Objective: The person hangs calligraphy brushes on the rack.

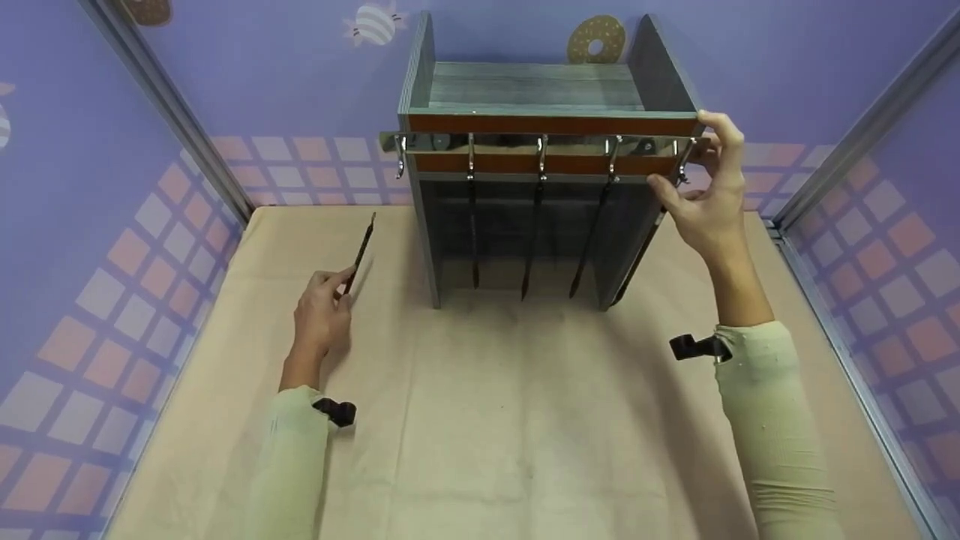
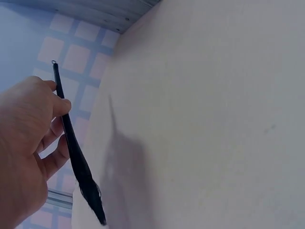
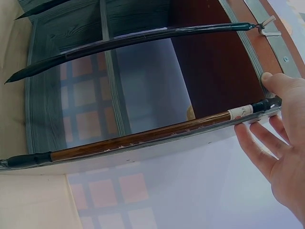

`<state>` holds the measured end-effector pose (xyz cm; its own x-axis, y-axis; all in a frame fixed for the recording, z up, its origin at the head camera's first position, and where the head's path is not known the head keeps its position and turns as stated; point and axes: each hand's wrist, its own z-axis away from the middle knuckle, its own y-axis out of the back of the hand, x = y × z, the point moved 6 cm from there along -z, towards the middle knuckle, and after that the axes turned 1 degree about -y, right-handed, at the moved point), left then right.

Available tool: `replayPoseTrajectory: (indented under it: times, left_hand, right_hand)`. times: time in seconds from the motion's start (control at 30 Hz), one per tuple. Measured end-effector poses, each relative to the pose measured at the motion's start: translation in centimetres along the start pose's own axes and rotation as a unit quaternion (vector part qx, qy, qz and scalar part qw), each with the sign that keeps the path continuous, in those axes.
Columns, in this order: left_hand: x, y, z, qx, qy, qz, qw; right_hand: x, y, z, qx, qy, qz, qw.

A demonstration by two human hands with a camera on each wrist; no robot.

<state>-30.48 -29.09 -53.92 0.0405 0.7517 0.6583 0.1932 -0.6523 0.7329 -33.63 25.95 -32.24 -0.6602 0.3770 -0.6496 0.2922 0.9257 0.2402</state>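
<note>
In the head view my left hand (image 1: 321, 315) pinches a dark calligraphy brush (image 1: 363, 251) above the cloth, left of a grey wooden rack (image 1: 525, 86). Its hanging loop is at the upper end, and the left wrist view shows the black tip pointing down. At the rack's right front corner, my right hand (image 1: 712, 202) grips with the thumb in front and fingers along the outer side. Several brushes (image 1: 531, 247) hang from the metal hook rail (image 1: 506, 144); the leftmost hook (image 1: 400, 159) is bare. Beside my right fingers hangs a brown-handled brush (image 3: 143, 137).
A beige cloth (image 1: 465, 420) covers the table. Purple patterned panels (image 1: 292, 75) stand behind and at both sides, with metal frame posts (image 1: 172, 105) at the corners. The rack's side panels reach down to the cloth.
</note>
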Motion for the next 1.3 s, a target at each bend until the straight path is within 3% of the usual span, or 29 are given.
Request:
replayPoseTrajectory:
  times: [0.2,0.37,0.63,0.83,1.3]
  left_hand:
    - [2.0,0.4,0.7,0.058,-0.043,0.018,0.9972]
    - [4.2,1.0,1.5,0.113,-0.093,0.031,0.9887]
    - [7.0,1.9,2.6,0.183,-0.168,0.064,0.9664]
    - [8.7,2.2,3.9,0.228,-0.228,0.063,0.9446]
    - [11.9,2.5,7.0,0.306,-0.293,0.101,0.9004]
  right_hand:
    - [0.0,-0.2,0.1,-0.007,-0.016,-0.002,1.000]
    - [0.0,-0.2,0.0,-0.008,-0.018,-0.003,1.000]
    - [-0.1,-0.1,0.0,-0.003,-0.014,-0.002,1.000]
    - [-0.1,-0.2,0.0,-0.005,-0.014,-0.004,1.000]
    - [-0.3,-0.2,-0.1,0.001,-0.003,-0.001,1.000]
